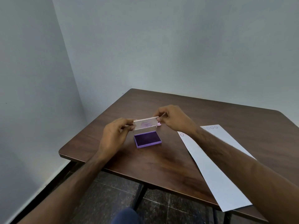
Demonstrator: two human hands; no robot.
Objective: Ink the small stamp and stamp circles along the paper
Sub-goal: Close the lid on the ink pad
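An open purple ink pad (147, 139) lies on the brown table (161, 162), its dark inked surface facing up. Just above its far edge I hold the pad's clear lid (145, 124), faintly stained purple, upright between both hands. My left hand (113, 135) pinches the lid's left end and my right hand (171, 118) pinches its right end. A small pink object, perhaps the stamp (159, 124), peeks out under my right fingers. The long white paper strip (215, 172) lies to the right, with a few stamped circles (212, 127) at its far end.
The table stands in a corner with grey walls at the left and behind. Its near edge and left corner drop off to a dark tiled floor (105, 199). The paper's near end overhangs the table's front edge.
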